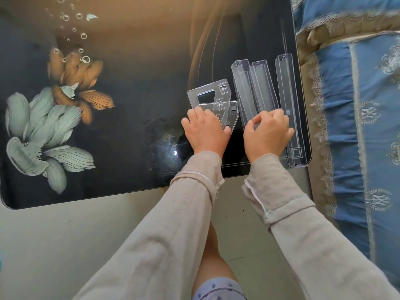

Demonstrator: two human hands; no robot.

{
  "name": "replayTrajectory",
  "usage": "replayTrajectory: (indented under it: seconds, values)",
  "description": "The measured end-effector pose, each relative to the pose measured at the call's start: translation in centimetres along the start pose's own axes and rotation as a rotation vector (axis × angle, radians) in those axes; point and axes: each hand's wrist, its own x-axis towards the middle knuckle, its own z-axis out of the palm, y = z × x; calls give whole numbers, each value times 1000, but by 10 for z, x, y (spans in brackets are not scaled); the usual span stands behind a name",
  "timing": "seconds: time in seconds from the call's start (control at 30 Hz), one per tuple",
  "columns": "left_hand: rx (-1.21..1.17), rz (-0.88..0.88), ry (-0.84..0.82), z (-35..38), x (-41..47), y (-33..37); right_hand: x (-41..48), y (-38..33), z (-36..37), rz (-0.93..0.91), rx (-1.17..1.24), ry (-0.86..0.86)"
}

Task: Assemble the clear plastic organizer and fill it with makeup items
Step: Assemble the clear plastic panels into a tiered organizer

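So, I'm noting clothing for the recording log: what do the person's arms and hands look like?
Both arms wear long beige ribbed sleeves. The left sleeve and right sleeve each have a cuff turned back near the wrist, showing a paler stitched edge. The left hand and right hand are bare: no gloves, rings or watch visible.

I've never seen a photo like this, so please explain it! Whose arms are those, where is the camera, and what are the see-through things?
The camera sits on a person's head, looking down, so you see their own arms in beige sleeves. Below is a dark glossy table printed with flowers; blue patterned bedding lies to the right. On the table are organizer pieces not yet joined: flat clear plastic panels and three long clear plastic trays. The left hand grips the panels; the right hand pinches the near end of a tray.
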Motion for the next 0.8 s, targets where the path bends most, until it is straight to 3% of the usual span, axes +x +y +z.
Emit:
replayTrajectory:
  seconds: [0.17, 0.33, 0.53, 0.67, 0.8]
  values:
    - [-117, -71, -44, -17, -1, -8, -20, -7, -18, -25, 135, 4]
    - [-660, -358, 9, -40, -21, -52, -39, -22, -23, -194, 369, -4]
    - [-1189, -596, -118, -56, -44, -130, -71, -43, 4, -381, 401, -339]
    - [-1367, -655, 28, -59, -41, -170, -82, -53, 17, -516, 354, -492]
    - [-1547, -735, 117, -59, -28, -191, -83, -64, 21, -528, 368, -541]
